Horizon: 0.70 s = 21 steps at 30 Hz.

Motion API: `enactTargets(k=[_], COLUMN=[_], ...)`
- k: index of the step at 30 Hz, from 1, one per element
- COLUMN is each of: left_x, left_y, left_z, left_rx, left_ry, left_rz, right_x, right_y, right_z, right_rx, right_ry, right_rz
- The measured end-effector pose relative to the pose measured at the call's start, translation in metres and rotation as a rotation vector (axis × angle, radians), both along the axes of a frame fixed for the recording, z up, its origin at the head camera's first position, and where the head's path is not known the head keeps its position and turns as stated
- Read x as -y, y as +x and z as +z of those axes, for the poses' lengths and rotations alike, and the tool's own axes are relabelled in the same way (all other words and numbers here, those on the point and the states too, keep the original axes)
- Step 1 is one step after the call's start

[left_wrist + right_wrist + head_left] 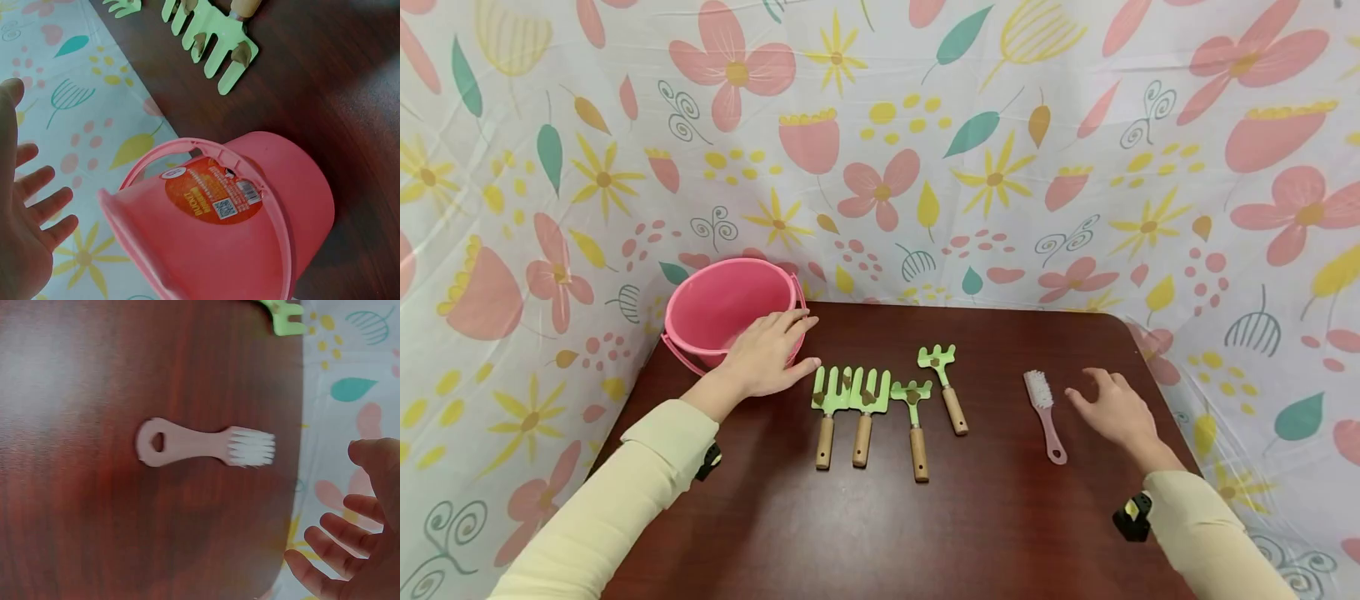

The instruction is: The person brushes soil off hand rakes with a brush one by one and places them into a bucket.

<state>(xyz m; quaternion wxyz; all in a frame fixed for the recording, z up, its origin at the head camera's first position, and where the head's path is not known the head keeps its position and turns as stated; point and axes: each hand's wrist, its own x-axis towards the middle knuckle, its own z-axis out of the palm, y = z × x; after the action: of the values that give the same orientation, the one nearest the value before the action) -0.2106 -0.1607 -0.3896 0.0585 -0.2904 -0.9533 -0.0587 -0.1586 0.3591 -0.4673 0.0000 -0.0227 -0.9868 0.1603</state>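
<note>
My left hand (769, 353) hovers by the near right side of a pink bucket (730, 304), fingers spread and holding nothing. In the left wrist view the bucket (275, 187) shows an orange label, and its handle hangs across the side. On the right, my right hand (1116, 408) hangs over the table with loosely bent fingers, just right of a pink brush (1045, 417). The brush (194, 444) lies with its white bristles facing up. Between the hands lie two wide green hand rakes (830, 400) (868, 400) and two small green claw rakes (913, 400) (937, 360), all with wooden handles and brown smudges.
The dark brown table (985, 517) has a rounded far right corner. A white cloth (880, 108) with printed flowers and leaves hangs behind the table and along its sides. Black wrist cameras (1133, 517) sit at both sleeve cuffs.
</note>
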Motion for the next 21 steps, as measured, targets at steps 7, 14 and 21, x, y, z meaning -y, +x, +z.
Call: enactTargets(k=[7,14,21], left_x=[-0.005,-0.009,-0.014], left_y=[0.002,0.005,0.008], left_z=[-0.007,-0.016,-0.030], left_rx=[-0.011,-0.024,-0.059], left_ry=[0.006,0.003,-0.003], left_rz=[-0.035,-0.060,-0.085], right_x=[0.004,0.007,0.010], right_y=[0.005,0.012,0.019], right_z=[-0.017,-0.028,-0.039], right_rx=[0.049,0.087,0.108], right_ry=[-0.002,-0.007,-0.021], right_rz=[0.009,0.004,-0.025])
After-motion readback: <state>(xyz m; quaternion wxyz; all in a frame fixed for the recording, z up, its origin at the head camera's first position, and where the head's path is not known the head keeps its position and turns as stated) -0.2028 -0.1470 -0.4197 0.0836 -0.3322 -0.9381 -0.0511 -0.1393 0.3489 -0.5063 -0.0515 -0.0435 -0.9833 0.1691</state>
